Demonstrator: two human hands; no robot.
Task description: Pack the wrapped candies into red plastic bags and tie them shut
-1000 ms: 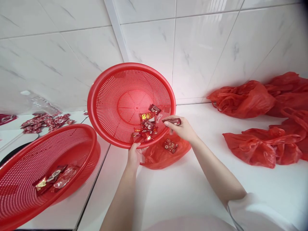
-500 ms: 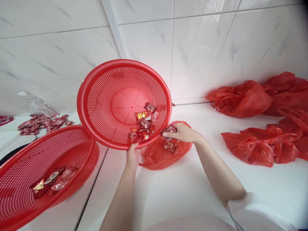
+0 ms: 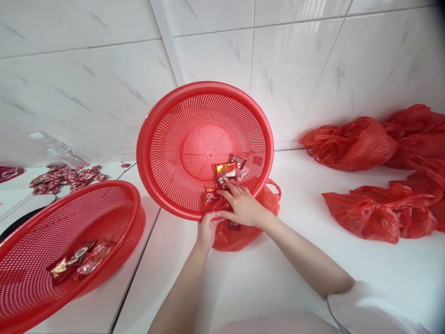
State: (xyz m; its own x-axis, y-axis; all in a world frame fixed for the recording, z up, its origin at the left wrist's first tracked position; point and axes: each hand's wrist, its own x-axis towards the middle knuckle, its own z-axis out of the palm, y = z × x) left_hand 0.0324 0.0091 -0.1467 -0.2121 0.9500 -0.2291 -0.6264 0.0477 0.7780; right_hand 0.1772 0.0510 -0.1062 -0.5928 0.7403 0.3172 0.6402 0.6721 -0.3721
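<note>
A round red plastic basket [image 3: 167,157] is tilted toward me, its lower rim in the grip of my left hand [image 3: 207,228]. Small wrapped snack packets [image 3: 225,169] in red, gold and dark brown lie along its lower side. My right hand [image 3: 243,206] reaches over the rim with fingers stretched out, their tips touching the packets; nothing is plainly held in it. Beneath the basket and my right hand sits a red plastic bag [image 3: 243,239], partly hidden, with a dark packet [image 3: 234,226] visible in it.
A second red basket [image 3: 130,208] with a few packets stands at the left. Behind it are a pile of small red packets [image 3: 66,178] and a clear plastic bottle [image 3: 60,150]. Several red bags [image 3: 361,144] lie at the right. A tiled wall [image 3: 292,79] closes the back.
The held basket has shifted right, over the bag. My right hand has moved left from the bag into the basket, and the dark packet it held is no longer in its fingers.
</note>
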